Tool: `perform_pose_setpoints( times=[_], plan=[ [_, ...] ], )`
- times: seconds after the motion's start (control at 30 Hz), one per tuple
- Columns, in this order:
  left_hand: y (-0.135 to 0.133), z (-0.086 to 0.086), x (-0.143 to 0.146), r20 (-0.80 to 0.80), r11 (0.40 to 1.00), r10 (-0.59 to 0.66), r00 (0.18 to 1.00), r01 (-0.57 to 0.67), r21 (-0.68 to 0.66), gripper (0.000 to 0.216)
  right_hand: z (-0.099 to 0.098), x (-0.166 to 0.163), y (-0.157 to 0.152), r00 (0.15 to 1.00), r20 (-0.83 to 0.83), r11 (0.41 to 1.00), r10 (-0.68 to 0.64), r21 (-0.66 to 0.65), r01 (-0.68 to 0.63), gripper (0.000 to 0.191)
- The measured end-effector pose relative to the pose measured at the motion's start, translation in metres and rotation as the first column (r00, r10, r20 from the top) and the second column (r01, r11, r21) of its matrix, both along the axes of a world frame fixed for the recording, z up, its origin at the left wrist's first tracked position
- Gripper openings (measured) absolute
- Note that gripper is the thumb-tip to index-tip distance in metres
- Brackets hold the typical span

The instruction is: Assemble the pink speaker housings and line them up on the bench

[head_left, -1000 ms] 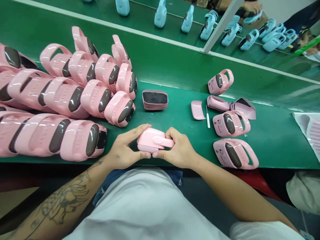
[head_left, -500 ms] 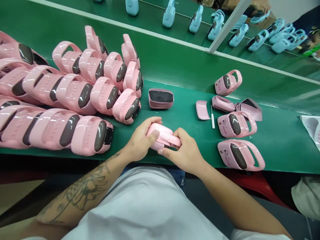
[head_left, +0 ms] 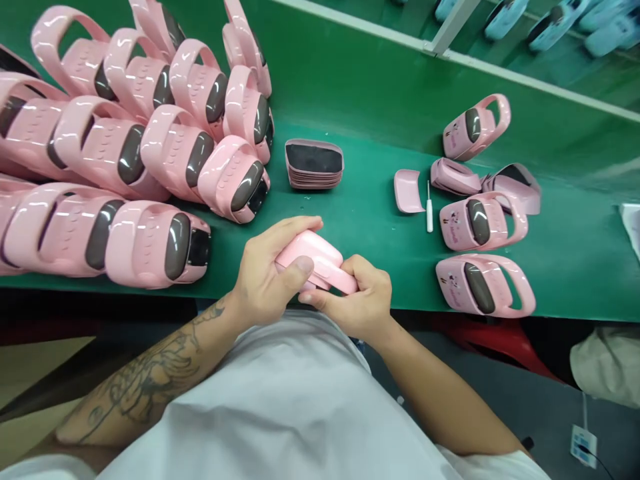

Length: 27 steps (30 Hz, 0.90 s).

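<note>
Between my hands, close to the bench's front edge, is a pink handled plastic housing. My left hand is closed around its left side, thumb lying over the top. My right hand grips the handle end, with the thumb pressed at the lower edge. The housing's underside is hidden. Beyond it stands a stack of curved pink panels with dark inner faces. A single pink panel lies to the right, beside a small white-handled screwdriver.
Rows of pink handled housings with dark windows fill the left of the green bench. At right are several printed housings and loose pink panels. Behind a green divider sit blue housings.
My view has tilted down and shifted, so the bench items appear higher in the picture. Both hands keep their hold on the pink housing, which has turned slightly.
</note>
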<state>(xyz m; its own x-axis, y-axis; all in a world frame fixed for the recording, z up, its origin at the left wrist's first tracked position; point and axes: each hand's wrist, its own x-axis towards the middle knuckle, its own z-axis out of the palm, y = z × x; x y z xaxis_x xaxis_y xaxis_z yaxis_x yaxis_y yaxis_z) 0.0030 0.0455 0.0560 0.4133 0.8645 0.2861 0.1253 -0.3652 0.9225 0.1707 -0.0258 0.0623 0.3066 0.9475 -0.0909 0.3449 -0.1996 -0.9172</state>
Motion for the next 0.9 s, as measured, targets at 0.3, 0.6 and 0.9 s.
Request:
perform_pose_setpoints(
  times=[0.3,0.6,0.9],
  plan=[
    [-0.017,-0.010,-0.021,-0.291,0.964,0.041,0.956,0.039,0.262,0.105,0.003,0.017,0.022,0.993,-0.086,0.991,0.084,-0.102,-0.092,0.064],
    [-0.026,-0.010,-0.026,-0.309,0.963,0.084,0.947,0.003,0.271,0.092,0.007,0.010,0.009,0.989,-0.034,0.977,0.147,-0.153,-0.150,0.062],
    [-0.025,-0.014,-0.023,-0.209,0.952,0.125,0.970,-0.057,0.302,0.081,-0.001,0.005,0.009,0.996,0.020,0.985,0.086,-0.150,-0.082,0.063]
  ],
)
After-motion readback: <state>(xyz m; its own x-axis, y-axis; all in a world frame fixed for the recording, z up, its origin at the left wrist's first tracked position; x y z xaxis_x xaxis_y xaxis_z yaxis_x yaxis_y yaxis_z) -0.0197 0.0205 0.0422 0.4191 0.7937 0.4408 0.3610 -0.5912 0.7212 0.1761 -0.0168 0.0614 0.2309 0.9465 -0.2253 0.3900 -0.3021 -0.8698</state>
